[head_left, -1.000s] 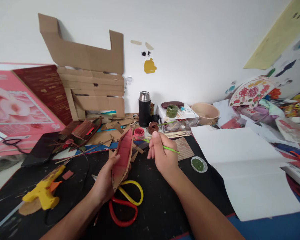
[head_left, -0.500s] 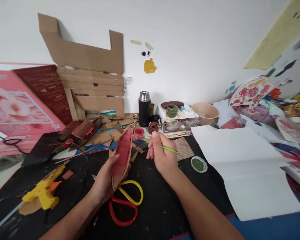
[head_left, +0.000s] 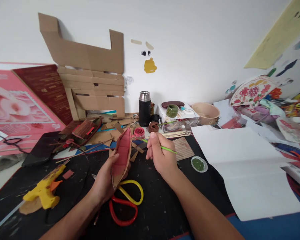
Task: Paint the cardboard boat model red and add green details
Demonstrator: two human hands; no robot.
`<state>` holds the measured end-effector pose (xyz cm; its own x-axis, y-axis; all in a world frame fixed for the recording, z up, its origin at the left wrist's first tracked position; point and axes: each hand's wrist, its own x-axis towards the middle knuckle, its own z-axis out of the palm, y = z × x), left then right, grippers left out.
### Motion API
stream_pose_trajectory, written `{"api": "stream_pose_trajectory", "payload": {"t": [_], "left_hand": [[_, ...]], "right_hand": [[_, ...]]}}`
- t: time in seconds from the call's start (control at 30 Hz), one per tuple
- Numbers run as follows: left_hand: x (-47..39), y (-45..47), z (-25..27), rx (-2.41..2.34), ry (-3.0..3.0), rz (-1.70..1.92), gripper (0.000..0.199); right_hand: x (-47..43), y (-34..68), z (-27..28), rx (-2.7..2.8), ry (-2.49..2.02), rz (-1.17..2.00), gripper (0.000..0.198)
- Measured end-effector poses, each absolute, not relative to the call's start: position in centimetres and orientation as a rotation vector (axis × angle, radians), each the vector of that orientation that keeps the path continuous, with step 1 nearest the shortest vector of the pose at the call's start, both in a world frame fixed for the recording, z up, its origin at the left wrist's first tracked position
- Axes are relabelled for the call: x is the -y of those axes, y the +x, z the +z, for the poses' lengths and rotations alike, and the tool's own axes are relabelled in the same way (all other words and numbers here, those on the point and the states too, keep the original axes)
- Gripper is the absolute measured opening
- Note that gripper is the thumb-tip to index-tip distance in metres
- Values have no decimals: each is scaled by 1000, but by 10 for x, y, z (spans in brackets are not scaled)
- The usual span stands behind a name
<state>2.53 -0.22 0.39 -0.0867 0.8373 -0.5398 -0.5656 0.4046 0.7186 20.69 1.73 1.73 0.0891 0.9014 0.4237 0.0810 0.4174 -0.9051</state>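
Note:
A small cardboard boat, its inside mostly red and bare brown at the near end, is held tilted up in my left hand. Between the thumb and fingers of my right hand is a thin green paintbrush, its tip pointing left toward the boat and near the pot of red paint. Just behind stands a jar of brown paint with another green-handled brush resting in it. Scissors with one yellow and one red handle lie below my left hand, their blades partly hidden.
At the left lie a yellow glue gun and a dark red model. A black flask stands at the back, beside a white box carrying a green jar. Green paint fills a lid near white paper.
My right hand and the paintbrush have shifted very slightly left. The boat in my left hand stays practically still.

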Motion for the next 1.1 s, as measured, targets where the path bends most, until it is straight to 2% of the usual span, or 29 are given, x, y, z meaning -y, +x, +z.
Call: {"api": "stream_pose_trajectory", "payload": {"t": [1.1], "left_hand": [[1,25,3,-1137,278,1219,15]], "right_hand": [[-15,208,18,1444,-1035,772,60]]}}
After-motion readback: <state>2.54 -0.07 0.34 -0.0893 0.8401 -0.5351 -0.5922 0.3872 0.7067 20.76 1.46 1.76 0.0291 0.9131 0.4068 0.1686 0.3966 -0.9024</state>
